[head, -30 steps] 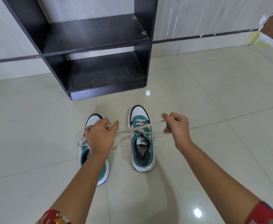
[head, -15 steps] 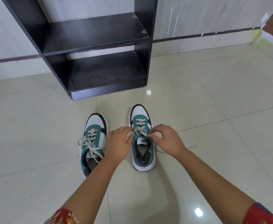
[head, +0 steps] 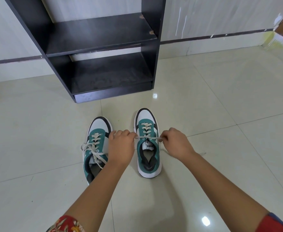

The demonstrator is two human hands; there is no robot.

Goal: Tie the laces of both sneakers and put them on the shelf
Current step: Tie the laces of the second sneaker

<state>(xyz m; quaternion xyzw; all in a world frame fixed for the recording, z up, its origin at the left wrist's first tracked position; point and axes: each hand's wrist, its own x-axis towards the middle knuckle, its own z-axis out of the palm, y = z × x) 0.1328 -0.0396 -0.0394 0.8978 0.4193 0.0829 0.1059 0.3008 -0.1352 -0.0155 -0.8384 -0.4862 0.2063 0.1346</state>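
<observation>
1. Pale tiled floor point(head: 204, 101) under everything; black shelf point(head: 102, 39) against the wall at the far edge, both boards bare.
2. Two sneakers side by side on the floor, toes toward the shelf, long axes running straight from the body to it.
3. Right sneaker point(head: 148, 148) between the hands, a little nearer the shelf than the other; lace point(head: 147, 137) stretched taut crosswise over the tongue, square to the shoe's length.
4. Left hand point(head: 120, 146) closed in a fist on one lace end, just beside the shoe's inner side and partly over the left sneaker point(head: 95, 148).
5. Right hand point(head: 176, 143) closed, pinching the other end at the outer side; loose tail trailing on the floor past the wrist.
6. Judged step: first crossing of the knot being drawn tight; bow not yet formed.
7. Left sneaker's lace lying slack and splayed across its tongue, seemingly untied.
8. Hands about level, one each side of the shoe, neither clearly nearer; next pull outward along the lace line, not along the shoe.
</observation>
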